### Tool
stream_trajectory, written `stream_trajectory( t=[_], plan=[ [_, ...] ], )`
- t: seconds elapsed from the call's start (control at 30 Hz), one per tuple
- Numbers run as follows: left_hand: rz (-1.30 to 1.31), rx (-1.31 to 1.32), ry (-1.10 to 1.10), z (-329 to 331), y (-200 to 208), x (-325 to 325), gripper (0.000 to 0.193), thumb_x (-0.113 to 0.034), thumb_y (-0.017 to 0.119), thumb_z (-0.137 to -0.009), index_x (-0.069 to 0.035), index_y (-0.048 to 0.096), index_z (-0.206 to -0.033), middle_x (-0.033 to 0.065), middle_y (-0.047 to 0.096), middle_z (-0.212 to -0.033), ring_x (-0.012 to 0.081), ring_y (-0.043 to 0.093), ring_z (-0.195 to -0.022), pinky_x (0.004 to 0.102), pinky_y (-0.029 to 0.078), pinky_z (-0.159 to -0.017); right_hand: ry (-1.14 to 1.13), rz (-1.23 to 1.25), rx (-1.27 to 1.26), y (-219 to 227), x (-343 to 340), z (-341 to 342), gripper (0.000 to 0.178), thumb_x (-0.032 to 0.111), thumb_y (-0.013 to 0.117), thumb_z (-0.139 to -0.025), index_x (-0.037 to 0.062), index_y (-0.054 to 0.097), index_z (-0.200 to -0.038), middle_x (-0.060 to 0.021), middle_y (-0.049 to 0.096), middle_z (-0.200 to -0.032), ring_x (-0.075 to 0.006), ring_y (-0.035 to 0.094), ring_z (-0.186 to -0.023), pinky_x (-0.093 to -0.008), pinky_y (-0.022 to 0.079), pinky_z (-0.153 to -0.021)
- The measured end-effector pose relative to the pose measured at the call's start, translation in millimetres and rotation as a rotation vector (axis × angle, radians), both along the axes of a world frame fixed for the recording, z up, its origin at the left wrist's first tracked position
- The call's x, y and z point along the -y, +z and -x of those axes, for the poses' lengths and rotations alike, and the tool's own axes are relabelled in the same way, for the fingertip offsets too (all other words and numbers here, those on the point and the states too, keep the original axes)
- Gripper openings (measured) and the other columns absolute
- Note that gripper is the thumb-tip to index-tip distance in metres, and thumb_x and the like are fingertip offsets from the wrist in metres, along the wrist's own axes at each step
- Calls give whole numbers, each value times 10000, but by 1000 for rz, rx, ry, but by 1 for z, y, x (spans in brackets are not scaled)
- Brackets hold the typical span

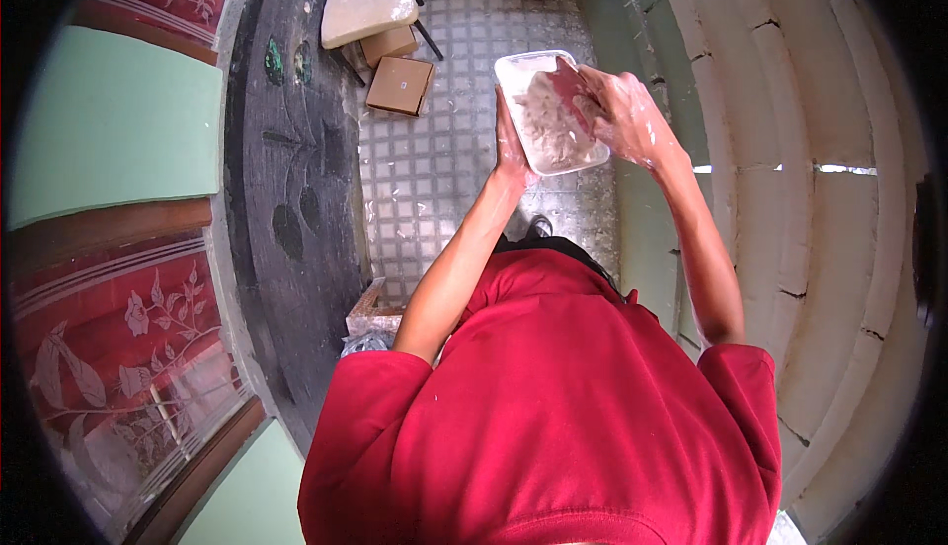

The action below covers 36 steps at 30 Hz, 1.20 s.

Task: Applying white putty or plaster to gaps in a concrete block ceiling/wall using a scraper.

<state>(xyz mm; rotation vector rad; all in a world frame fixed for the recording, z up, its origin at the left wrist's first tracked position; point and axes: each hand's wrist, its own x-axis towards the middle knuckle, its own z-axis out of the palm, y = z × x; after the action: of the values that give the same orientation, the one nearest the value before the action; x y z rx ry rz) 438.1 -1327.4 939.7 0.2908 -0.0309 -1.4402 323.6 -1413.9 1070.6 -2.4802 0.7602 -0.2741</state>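
Out in front of me, above the tiled floor, is a white rectangular plastic tub (512, 76). My left hand (510, 140) is closed on its left side and lower corner. Inside lies a pale, lumpy paste (545, 128), with smears up the tub's walls. My right hand (629, 118), spotted with white, grips a flat reddish scraper (570, 87) over the right part of the tub. The scraper's lower edge meets the paste. My right fingertips are partly hidden behind the hand and the blade.
A cream chair (369, 10) with dark legs stands ahead on the left, near a cardboard box (401, 86). A dark carved door (296, 160) runs along my left. To my right rises a block wall (760, 249) with pale joints. White specks dot the tiled floor (415, 190).
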Motion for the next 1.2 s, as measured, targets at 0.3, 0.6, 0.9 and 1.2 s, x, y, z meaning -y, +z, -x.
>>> stream_trajectory(
  t=[0.3,0.6,0.9,1.2],
  plan=[
    [-67,51,16,0,-6,16,833,-756,308,-895,-97,445,-1386,121,545,-1331,282,568,-1175,461,466,-1011,-106,-179,144,-27,-1,1,177,90,558,-840,-85,540,-856,-224,551,-651,-328,529,-517,-405,440,-552],
    [-48,32,43,17,15,19,790,-729,369,-894,-153,406,-1433,96,484,-1413,297,513,-1249,472,424,-1062,-159,-132,182,-7,6,0,205,99,573,-808,-88,535,-882,-238,546,-677,-301,524,-553,-402,451,-595],
    [84,-124,3,15,19,24,647,-605,375,-955,-150,418,-1413,82,506,-1383,279,518,-1244,466,431,-1053,-105,-141,274,29,-6,12,227,83,577,-836,-67,585,-1007,-261,558,-722,-374,471,-584,-397,463,-616],
    [286,-319,-129,25,2,12,613,-557,433,-949,-89,493,-1340,133,573,-1289,308,579,-1159,489,469,-1013,-16,-113,174,-1,-22,45,296,28,590,-829,-29,587,-1119,-277,594,-793,-469,572,-705,-419,496,-637]
  ],
)
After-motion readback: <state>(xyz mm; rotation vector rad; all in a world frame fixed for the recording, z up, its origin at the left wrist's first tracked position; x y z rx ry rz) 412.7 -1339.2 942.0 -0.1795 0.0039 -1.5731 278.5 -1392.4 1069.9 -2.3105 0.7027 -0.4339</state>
